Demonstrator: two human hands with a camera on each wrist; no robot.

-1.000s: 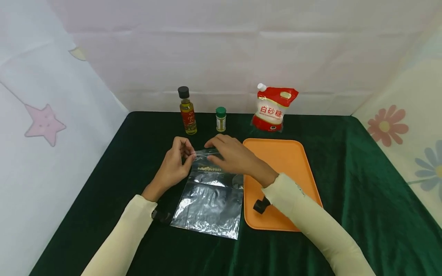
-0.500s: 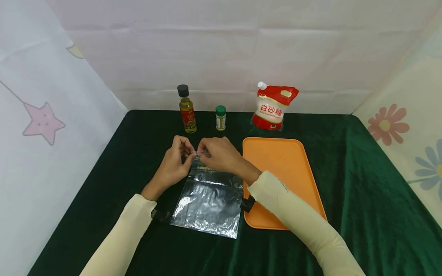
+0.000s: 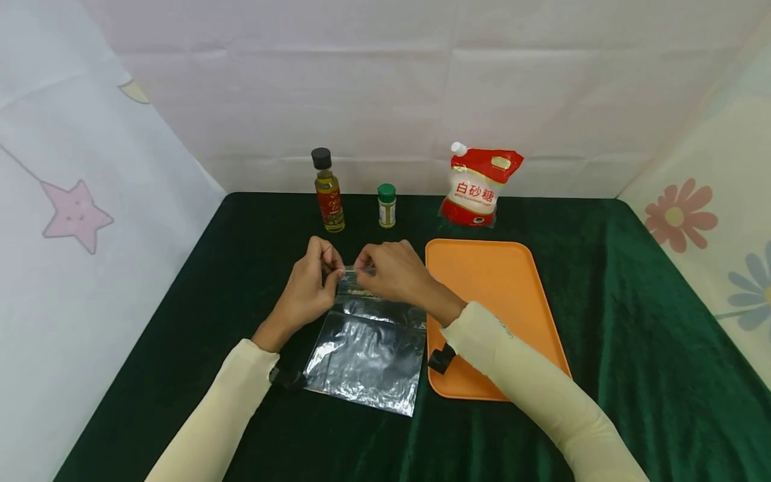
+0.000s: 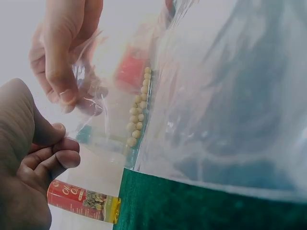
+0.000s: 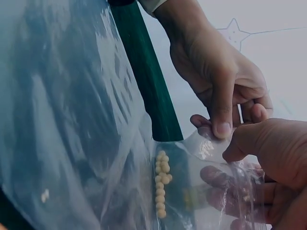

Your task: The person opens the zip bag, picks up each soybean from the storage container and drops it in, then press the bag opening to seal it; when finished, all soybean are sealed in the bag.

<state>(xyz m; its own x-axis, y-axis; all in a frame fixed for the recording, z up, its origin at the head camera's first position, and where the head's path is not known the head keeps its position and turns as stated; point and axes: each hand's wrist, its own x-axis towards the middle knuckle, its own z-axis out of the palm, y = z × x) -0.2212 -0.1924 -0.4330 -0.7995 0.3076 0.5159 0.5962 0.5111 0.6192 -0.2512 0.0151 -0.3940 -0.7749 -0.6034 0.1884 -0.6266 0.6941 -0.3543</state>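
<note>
A clear plastic zip bag [image 3: 367,355] lies in front of me, its top edge lifted. Inside, small round pale beans [image 4: 139,112], perhaps soybeans, form a row along a fold. My left hand [image 3: 306,284] pinches the bag's upper left corner between thumb and forefinger. Close beside it, my right hand [image 3: 394,271] pinches the same top edge, thumb on one side and fingers behind the film, as the right wrist view shows. The right hand covers part of the bag's upper right in the head view.
An orange tray [image 3: 482,268] lies right of the bag, under my right forearm. Along the back of the green cloth [image 3: 602,301] stand an olive oil bottle [image 3: 330,201], a small green-capped jar [image 3: 387,207] and a red-and-white sugar pouch [image 3: 476,191].
My right hand came left from over the bag with spread fingers and took hold of the top edge beside the left hand. It has since shifted slightly right. The left hand keeps its pinch.
</note>
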